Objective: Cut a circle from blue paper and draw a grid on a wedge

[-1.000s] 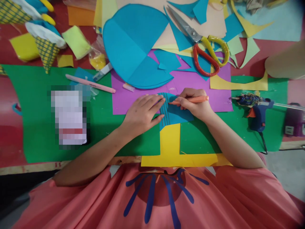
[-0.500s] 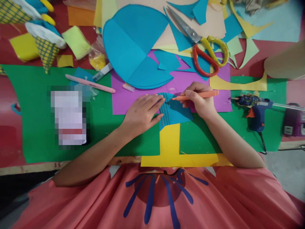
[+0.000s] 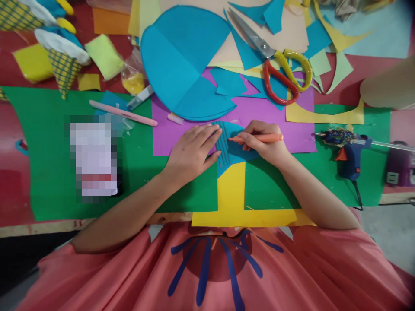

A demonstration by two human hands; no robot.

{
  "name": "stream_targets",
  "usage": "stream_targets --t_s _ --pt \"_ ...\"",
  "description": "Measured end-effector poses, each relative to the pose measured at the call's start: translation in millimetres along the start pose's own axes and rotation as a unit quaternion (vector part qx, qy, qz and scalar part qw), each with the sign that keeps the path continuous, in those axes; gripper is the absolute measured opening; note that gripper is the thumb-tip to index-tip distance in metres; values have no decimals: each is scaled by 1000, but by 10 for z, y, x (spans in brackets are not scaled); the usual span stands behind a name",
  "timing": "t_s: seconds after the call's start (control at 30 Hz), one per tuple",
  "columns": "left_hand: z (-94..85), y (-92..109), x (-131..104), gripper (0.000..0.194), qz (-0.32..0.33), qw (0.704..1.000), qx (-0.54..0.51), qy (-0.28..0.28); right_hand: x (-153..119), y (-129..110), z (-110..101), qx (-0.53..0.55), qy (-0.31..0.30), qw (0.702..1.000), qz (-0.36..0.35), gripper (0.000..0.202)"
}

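My left hand (image 3: 194,149) lies flat, fingers stretched out, on the left part of a blue paper piece (image 3: 240,152). Several dark, nearly parallel lines run down that piece beside my fingertips. In my right hand (image 3: 264,140) is an orange marker (image 3: 270,138), pinched in the fingers, its tip at the blue paper just right of the lines. Under the blue piece lie a purple sheet (image 3: 298,138) and a yellow paper strip (image 3: 231,190). A large blue paper disc (image 3: 181,56) with fold lines and an open notch on its right lies just beyond my hands.
Scissors (image 3: 270,56) with red and yellow handles lie on paper scraps at the back. A blue glue gun (image 3: 350,155) rests at the right. A pink marker (image 3: 123,113) and a pixelated phone-like object (image 3: 95,160) lie at the left on a green sheet (image 3: 48,172).
My right hand and the orange marker have moved left and slightly down. The blue piece has shifted and turned a little, and its lines show longer. My left hand has barely moved.
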State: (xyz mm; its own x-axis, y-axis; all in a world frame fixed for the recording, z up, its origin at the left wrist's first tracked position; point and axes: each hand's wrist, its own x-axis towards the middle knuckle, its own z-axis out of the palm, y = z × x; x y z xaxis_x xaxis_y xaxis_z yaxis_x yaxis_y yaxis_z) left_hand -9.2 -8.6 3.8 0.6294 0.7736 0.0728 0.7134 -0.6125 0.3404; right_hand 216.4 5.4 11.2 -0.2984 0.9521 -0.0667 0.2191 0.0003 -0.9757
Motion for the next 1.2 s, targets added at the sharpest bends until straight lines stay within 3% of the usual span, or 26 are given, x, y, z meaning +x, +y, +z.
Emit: stream_targets --t_s 0.8,1.2 --pt "0 -10 0 49 -4 1000 -16 -9 6 -45 -31 -75 -49 996 -28 33" --pt "7 -17 1 50 0 1000 -16 -4 6 -69 -32 -58 -85 994 -29 31"
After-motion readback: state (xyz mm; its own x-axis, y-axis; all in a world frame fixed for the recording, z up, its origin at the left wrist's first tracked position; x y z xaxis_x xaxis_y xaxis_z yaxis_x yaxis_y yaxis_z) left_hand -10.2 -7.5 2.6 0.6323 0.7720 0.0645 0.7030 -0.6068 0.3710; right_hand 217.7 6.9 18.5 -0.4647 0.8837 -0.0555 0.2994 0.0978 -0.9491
